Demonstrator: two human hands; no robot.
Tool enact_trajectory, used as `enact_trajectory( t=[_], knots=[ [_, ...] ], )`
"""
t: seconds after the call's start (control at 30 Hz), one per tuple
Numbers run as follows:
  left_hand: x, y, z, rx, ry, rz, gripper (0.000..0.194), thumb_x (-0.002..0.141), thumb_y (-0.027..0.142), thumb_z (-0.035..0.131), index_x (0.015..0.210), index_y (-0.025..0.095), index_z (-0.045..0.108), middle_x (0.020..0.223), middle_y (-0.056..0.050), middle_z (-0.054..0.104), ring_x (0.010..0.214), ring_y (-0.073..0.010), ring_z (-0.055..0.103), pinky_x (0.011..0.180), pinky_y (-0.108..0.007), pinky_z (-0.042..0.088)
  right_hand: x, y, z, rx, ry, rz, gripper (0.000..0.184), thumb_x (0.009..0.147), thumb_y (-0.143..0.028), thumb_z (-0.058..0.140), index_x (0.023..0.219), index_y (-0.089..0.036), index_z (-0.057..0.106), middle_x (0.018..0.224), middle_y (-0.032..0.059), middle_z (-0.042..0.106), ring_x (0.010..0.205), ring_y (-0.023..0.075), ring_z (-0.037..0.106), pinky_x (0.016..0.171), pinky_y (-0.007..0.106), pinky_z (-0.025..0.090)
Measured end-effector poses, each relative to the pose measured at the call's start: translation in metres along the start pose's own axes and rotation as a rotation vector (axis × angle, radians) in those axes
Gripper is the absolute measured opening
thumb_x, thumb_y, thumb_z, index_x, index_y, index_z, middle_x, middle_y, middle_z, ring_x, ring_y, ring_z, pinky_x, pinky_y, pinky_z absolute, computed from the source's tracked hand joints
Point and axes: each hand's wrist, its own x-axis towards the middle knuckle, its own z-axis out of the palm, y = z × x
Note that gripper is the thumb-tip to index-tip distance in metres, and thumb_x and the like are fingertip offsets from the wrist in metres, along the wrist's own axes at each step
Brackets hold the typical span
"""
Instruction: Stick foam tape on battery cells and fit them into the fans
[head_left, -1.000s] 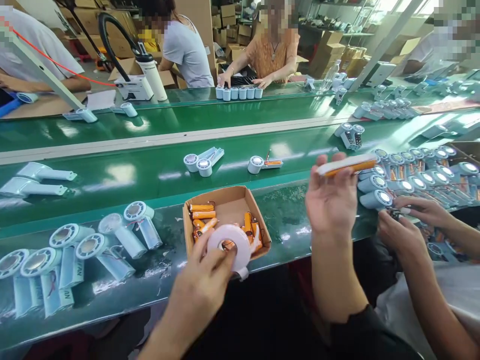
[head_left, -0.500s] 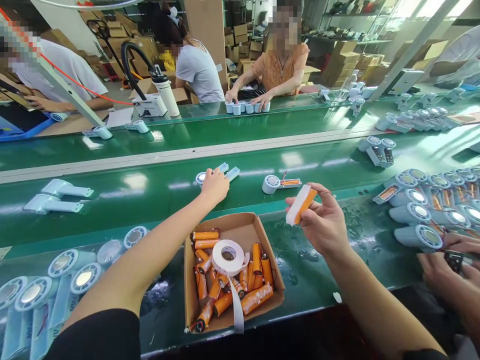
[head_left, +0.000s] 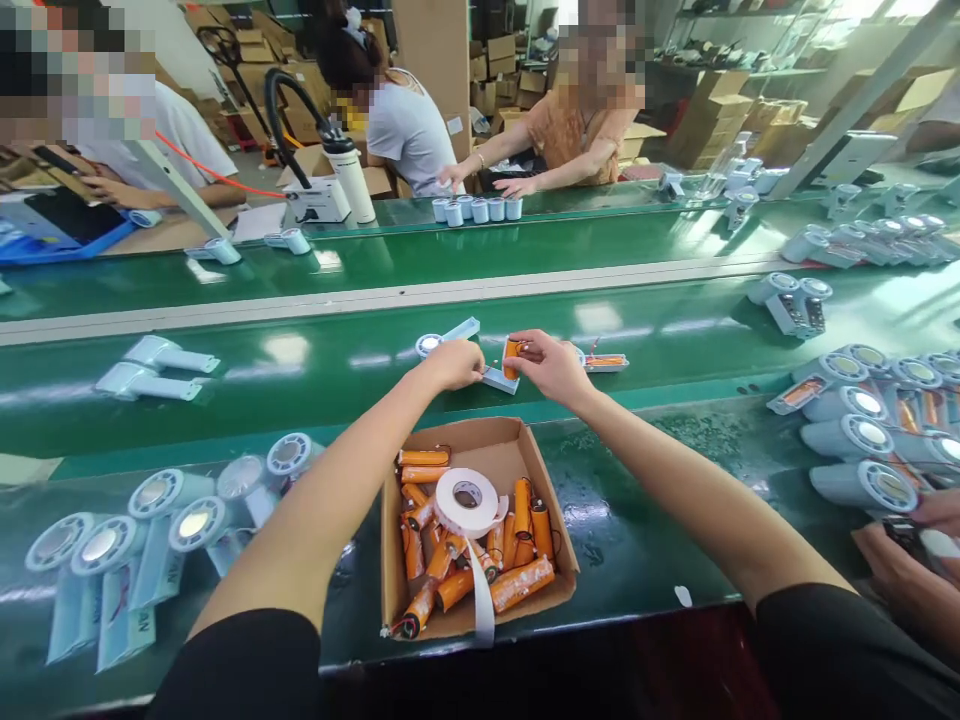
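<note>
My left hand [head_left: 455, 362] is closed on a pale blue fan housing half [head_left: 498, 378] lying on the green conveyor belt [head_left: 300, 375]. My right hand [head_left: 550, 365] pinches an orange battery cell [head_left: 511, 357] right above that housing. Another pale blue fan part [head_left: 448, 337] lies just behind my left hand. Below my arms stands an open cardboard box [head_left: 390, 540] with several orange battery cells [head_left: 517, 583] and a roll of white tape [head_left: 466, 499] on top of them.
Several pale blue fan housings [head_left: 172, 525] lie at the near left, more fan housings [head_left: 855, 440] at the right. A co-worker's hands [head_left: 911, 545] work at the right edge. Other people sit across the far belt, by a row of small cylinders [head_left: 477, 209].
My left hand put the tape roll in the box, then reached onto the belt and took a housing half. My right hand carried the orange battery from the right over to that housing.
</note>
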Motion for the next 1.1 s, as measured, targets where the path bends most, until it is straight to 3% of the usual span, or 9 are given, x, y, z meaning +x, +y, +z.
enact_trajectory(
  t=[0.13, 0.27, 0.4, 0.53, 0.67, 0.77, 0.83, 0.93, 1.1],
  knots=[
    [-0.024, 0.02, -0.01, -0.102, 0.081, -0.085, 0.019, 0.09, 0.024, 0.064, 0.074, 0.015, 0.069, 0.118, -0.005, 0.082, 0.118, -0.0151, 0.075, 0.098, -0.019, 0.052, -0.002, 0.01, 0.001, -0.252, -0.086, -0.069, 0.02, 0.085, -0.029, 0.081, 0.104, -0.029, 0.077, 0.077, 0.0053, 0.079, 0.07, 0.0275, 0.076, 0.075, 0.041, 0.061],
    [-0.033, 0.029, -0.005, -0.162, 0.202, -0.207, 0.051, 0.096, 0.032, 0.013, 0.058, 0.015, 0.043, 0.118, 0.007, 0.077, 0.117, -0.0145, 0.073, 0.087, -0.022, 0.052, 0.005, 0.028, -0.005, -0.437, -0.197, -0.247, 0.016, 0.086, -0.024, 0.084, 0.097, -0.035, 0.079, 0.073, 0.0035, 0.076, 0.055, 0.0225, 0.064, 0.058, 0.032, 0.045],
    [-0.03, 0.033, -0.003, -0.236, 0.256, -0.242, 0.036, 0.094, 0.026, 0.043, 0.06, 0.017, 0.05, 0.112, 0.001, 0.083, 0.112, -0.0165, 0.077, 0.08, -0.023, 0.055, 0.013, 0.029, 0.005, -0.523, -0.303, -0.25, 0.02, 0.081, -0.025, 0.091, 0.096, -0.034, 0.081, 0.072, 0.0015, 0.075, 0.049, 0.0172, 0.054, 0.056, 0.03, 0.04],
    [-0.022, 0.035, -0.008, -0.279, 0.275, -0.199, 0.05, 0.096, 0.021, 0.019, 0.088, 0.009, 0.067, 0.115, 0.004, 0.08, 0.112, -0.015, 0.075, 0.089, -0.025, 0.053, 0.023, 0.011, 0.022, -0.657, -0.377, -0.173, 0.01, 0.085, -0.032, 0.089, 0.091, -0.026, 0.083, 0.065, 0.004, 0.072, 0.056, 0.0191, 0.061, 0.067, 0.032, 0.05],
    [-0.024, 0.048, -0.017, -0.294, 0.289, -0.162, 0.032, 0.092, 0.013, 0.06, 0.122, 0.007, 0.068, 0.14, -0.021, 0.073, 0.131, -0.0272, 0.07, 0.112, -0.038, 0.053, 0.033, -0.006, 0.012, -0.762, -0.467, -0.099, 0.012, 0.093, -0.031, 0.078, 0.089, -0.022, 0.085, 0.079, 0.0091, 0.081, 0.078, 0.0265, 0.076, 0.084, 0.037, 0.057],
    [-0.064, 0.056, -0.015, -0.314, 0.267, 0.006, 0.04, 0.092, 0.02, 0.07, 0.132, 0.013, 0.069, 0.149, -0.019, 0.068, 0.142, -0.0294, 0.061, 0.125, -0.045, 0.043, 0.03, -0.01, -0.011, -0.811, -0.408, -0.039, 0.022, 0.098, -0.03, 0.069, 0.11, -0.023, 0.086, 0.108, 0.0105, 0.085, 0.104, 0.0306, 0.078, 0.094, 0.037, 0.056],
    [-0.109, 0.055, -0.005, -0.318, 0.059, 0.255, 0.03, 0.098, 0.032, 0.067, 0.125, 0.022, 0.075, 0.141, -0.01, 0.074, 0.135, -0.0276, 0.065, 0.12, -0.042, 0.048, 0.017, -0.014, -0.023, -0.838, -0.324, -0.019, 0.034, 0.103, -0.027, 0.06, 0.129, -0.022, 0.081, 0.128, 0.0127, 0.081, 0.117, 0.0318, 0.075, 0.099, 0.038, 0.054],
    [-0.176, 0.049, 0.012, -0.227, -0.125, 0.293, 0.03, 0.099, 0.035, 0.064, 0.125, 0.026, 0.077, 0.148, -0.007, 0.07, 0.139, -0.0304, 0.061, 0.119, -0.045, 0.049, -0.017, -0.034, -0.03, -0.726, -0.175, -0.09, 0.037, 0.105, -0.029, 0.056, 0.132, -0.017, 0.078, 0.13, 0.0141, 0.08, 0.118, 0.029, 0.072, 0.099, 0.036, 0.052],
    [-0.242, 0.047, 0.024, -0.159, 0.257, 0.19, 0.034, 0.1, 0.019, 0.056, 0.13, 0.02, 0.072, 0.142, -0.013, 0.071, 0.142, -0.0321, 0.057, 0.118, -0.051, 0.053, -0.094, -0.095, -0.016, -0.197, -0.466, -0.058, 0.051, 0.105, -0.058, 0.056, 0.107, -0.014, 0.084, 0.08, 0.0052, 0.077, 0.067, 0.0168, 0.065, 0.066, 0.027, 0.045]
  ],
)
